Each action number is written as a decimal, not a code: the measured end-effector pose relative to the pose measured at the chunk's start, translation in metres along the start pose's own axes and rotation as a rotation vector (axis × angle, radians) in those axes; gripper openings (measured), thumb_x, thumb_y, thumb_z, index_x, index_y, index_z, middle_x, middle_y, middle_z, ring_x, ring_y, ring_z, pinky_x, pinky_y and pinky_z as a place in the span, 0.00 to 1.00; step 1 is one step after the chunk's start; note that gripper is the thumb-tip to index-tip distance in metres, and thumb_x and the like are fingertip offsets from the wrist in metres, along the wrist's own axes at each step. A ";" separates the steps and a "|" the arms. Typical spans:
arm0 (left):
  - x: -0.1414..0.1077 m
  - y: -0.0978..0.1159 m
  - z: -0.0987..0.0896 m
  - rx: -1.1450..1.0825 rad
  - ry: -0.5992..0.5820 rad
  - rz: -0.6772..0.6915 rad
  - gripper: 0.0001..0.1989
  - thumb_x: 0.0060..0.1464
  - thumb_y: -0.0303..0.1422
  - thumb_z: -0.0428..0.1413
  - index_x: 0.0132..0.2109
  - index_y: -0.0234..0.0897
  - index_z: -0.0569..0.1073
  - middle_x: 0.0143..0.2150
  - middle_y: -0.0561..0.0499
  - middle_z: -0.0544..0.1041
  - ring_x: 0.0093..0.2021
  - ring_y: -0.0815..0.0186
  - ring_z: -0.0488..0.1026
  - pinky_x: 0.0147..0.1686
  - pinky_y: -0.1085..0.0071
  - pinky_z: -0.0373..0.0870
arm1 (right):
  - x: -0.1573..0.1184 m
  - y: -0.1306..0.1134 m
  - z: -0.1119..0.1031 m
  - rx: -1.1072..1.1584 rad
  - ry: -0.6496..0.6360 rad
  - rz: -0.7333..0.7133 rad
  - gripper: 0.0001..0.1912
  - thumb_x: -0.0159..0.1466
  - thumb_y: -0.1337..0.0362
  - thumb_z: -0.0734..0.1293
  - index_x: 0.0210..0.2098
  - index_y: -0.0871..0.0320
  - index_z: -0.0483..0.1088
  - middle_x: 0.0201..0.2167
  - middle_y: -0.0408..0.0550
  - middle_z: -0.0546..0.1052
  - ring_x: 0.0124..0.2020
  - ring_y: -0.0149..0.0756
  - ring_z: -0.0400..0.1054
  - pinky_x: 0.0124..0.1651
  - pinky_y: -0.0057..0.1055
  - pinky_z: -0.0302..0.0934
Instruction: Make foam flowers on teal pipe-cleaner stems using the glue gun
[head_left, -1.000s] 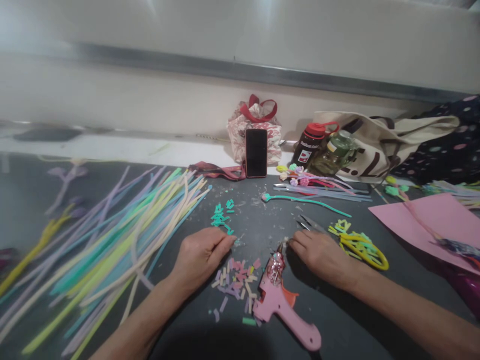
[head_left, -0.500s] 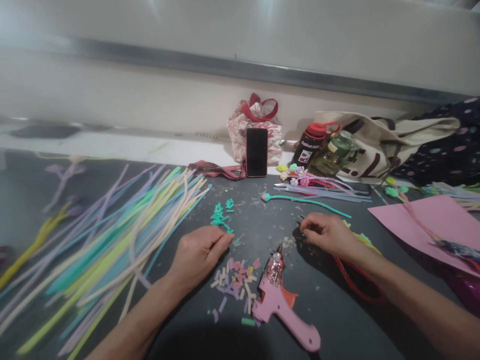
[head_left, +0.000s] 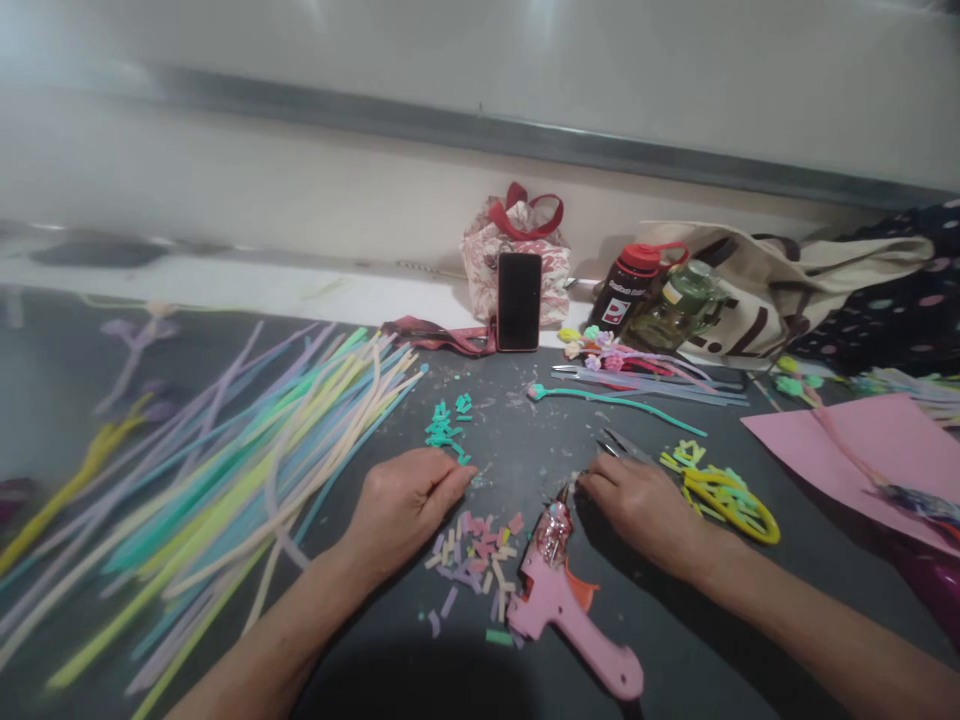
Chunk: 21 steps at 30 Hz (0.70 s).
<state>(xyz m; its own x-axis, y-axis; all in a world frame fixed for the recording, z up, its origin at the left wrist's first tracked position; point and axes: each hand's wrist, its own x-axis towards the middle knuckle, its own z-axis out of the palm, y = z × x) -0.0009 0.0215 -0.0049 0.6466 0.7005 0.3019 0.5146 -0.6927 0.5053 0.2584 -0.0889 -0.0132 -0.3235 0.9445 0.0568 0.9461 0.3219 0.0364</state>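
Note:
My left hand (head_left: pixel 409 505) rests closed on the dark table, thumb and index finger pinched just below a small pile of teal cut pieces (head_left: pixel 442 425). Anything in that pinch is too small to make out. My right hand (head_left: pixel 637 505) is closed too, its fingertips beside the nozzle of a pink glue gun (head_left: pixel 577 625) lying on its side. What it holds, if anything, is hidden. Metal blades of a cutting tool (head_left: pixel 619 445) show just beyond the right hand. Between the hands and nearer me lie pastel cut pieces (head_left: pixel 480 555).
Long pastel fuzzy stems (head_left: pixel 247 480) spread across the left. A teal stem (head_left: pixel 615 397) lies ahead, with a phone (head_left: pixel 519 300) standing behind. Bottles (head_left: pixel 622 290) and a tote bag (head_left: pixel 750 290) stand at the back right. A yellow loop (head_left: pixel 769 525) and pink sheet (head_left: pixel 847 450) lie right.
My right hand has moved left and slightly nearer me, to the glue gun's nozzle, uncovering more of the blades and the yellow loop. A red loop under my right forearm no longer shows.

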 end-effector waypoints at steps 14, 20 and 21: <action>0.001 -0.001 -0.001 -0.008 -0.003 -0.007 0.17 0.56 0.37 0.47 0.22 0.36 0.68 0.21 0.54 0.69 0.25 0.72 0.65 0.27 0.77 0.58 | 0.018 -0.016 -0.010 -0.040 -0.089 0.042 0.09 0.57 0.78 0.60 0.28 0.61 0.68 0.26 0.47 0.69 0.25 0.34 0.63 0.25 0.30 0.52; -0.001 -0.001 0.000 -0.005 -0.006 0.005 0.18 0.56 0.38 0.46 0.22 0.35 0.68 0.21 0.54 0.68 0.25 0.72 0.65 0.27 0.77 0.57 | 0.018 -0.018 0.004 0.126 -0.045 0.168 0.10 0.57 0.76 0.57 0.29 0.63 0.69 0.28 0.52 0.70 0.26 0.34 0.62 0.25 0.30 0.51; -0.001 -0.001 0.001 -0.001 -0.009 0.002 0.18 0.56 0.38 0.46 0.22 0.35 0.68 0.21 0.54 0.68 0.24 0.72 0.65 0.27 0.77 0.57 | 0.019 -0.015 0.005 0.179 -0.032 0.192 0.09 0.57 0.75 0.58 0.28 0.63 0.69 0.28 0.52 0.70 0.26 0.34 0.62 0.26 0.29 0.51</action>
<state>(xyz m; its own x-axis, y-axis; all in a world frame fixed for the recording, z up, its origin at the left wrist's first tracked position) -0.0013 0.0216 -0.0061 0.6522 0.6980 0.2957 0.5132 -0.6936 0.5055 0.2378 -0.0757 -0.0179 -0.1395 0.9901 0.0136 0.9789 0.1400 -0.1492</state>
